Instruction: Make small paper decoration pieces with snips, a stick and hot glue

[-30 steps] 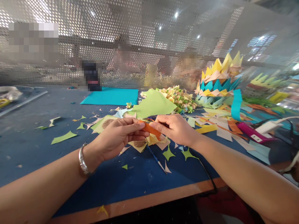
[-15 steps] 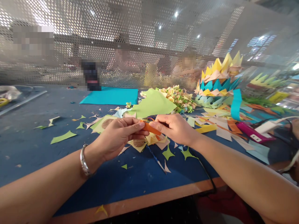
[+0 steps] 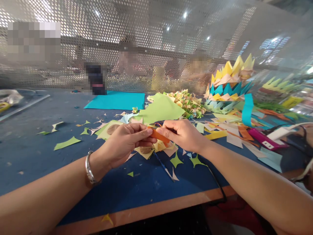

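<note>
Between my two hands is a small strip of orange paper (image 3: 161,137). My left hand (image 3: 133,137), closed, pinches its left end between thumb and fingers. From the other side my right hand (image 3: 179,132) is closed on it, the thumb pressed over the paper. Fingers hide part of the strip. Beneath the hands lie yellow and pink paper scraps and a round wooden piece (image 3: 146,149). A blue pen-like tool (image 3: 164,167) rests just below them. Behind the hands spreads a light green paper sheet (image 3: 162,109).
A turquoise sheet (image 3: 119,100) lies at the back beside a heap of small folded pieces (image 3: 187,102). Tiered pointed paper work (image 3: 230,85) stands at right, near a purple power strip (image 3: 265,140) with cables. Perforated metal screen (image 3: 151,39) closes off the back.
Both hands keep hold of the orange paper in nearly the same place. The view has shifted very slightly; nothing else has visibly moved.
</note>
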The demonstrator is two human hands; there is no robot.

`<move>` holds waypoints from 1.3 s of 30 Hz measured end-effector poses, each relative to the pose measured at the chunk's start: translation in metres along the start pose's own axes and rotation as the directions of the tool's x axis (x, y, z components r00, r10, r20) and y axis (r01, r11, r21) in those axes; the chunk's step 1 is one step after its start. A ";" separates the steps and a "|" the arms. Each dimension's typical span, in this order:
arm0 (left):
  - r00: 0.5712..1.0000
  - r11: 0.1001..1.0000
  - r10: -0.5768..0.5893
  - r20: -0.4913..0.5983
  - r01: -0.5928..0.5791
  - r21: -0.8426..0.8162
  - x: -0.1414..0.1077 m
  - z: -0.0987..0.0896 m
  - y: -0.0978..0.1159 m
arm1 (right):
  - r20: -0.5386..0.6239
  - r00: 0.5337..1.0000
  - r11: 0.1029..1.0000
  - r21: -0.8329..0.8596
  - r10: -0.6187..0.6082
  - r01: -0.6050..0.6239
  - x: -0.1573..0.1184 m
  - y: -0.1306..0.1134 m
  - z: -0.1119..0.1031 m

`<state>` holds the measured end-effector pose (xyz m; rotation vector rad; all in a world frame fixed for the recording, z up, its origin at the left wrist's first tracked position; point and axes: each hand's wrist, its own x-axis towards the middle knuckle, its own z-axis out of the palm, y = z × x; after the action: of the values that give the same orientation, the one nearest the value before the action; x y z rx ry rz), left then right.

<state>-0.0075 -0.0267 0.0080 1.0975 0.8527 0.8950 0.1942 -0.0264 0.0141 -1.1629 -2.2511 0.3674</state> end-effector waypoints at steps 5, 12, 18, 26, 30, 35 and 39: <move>1.000 1.000 -0.001 0.016 0.001 0.011 0.001 -0.002 -0.002 | 0.003 1.000 1.000 0.007 0.001 -0.001 0.000 -0.001 0.000; 0.999 1.000 -0.029 0.013 0.029 0.003 0.001 -0.002 -0.002 | 0.008 1.000 1.000 0.011 0.003 -0.003 0.000 0.000 0.000; 0.998 0.998 -0.061 -0.002 0.061 -0.003 0.000 0.000 0.002 | 0.007 1.000 1.000 -0.003 -0.007 0.007 0.000 0.000 0.000; 0.996 0.996 -0.085 0.011 0.085 0.011 0.002 -0.002 0.001 | 0.012 1.000 1.000 0.015 -0.008 0.008 0.000 -0.001 0.000; 0.995 0.996 -0.094 0.024 0.094 0.011 0.004 -0.004 0.000 | 0.019 1.000 1.000 0.022 -0.012 0.011 0.001 -0.001 0.000; 0.995 0.996 -0.091 0.036 0.090 0.026 0.004 -0.005 -0.001 | 0.030 1.000 1.000 0.020 -0.004 0.003 0.002 0.001 0.001; 0.995 0.996 -0.083 0.047 0.081 0.039 0.004 -0.006 -0.001 | 0.034 0.999 1.000 0.010 -0.003 0.002 0.002 0.002 0.001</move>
<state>-0.0114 -0.0211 0.0049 1.1039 0.8712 0.7844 0.1941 -0.0239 0.0127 -1.1567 -2.2767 0.4001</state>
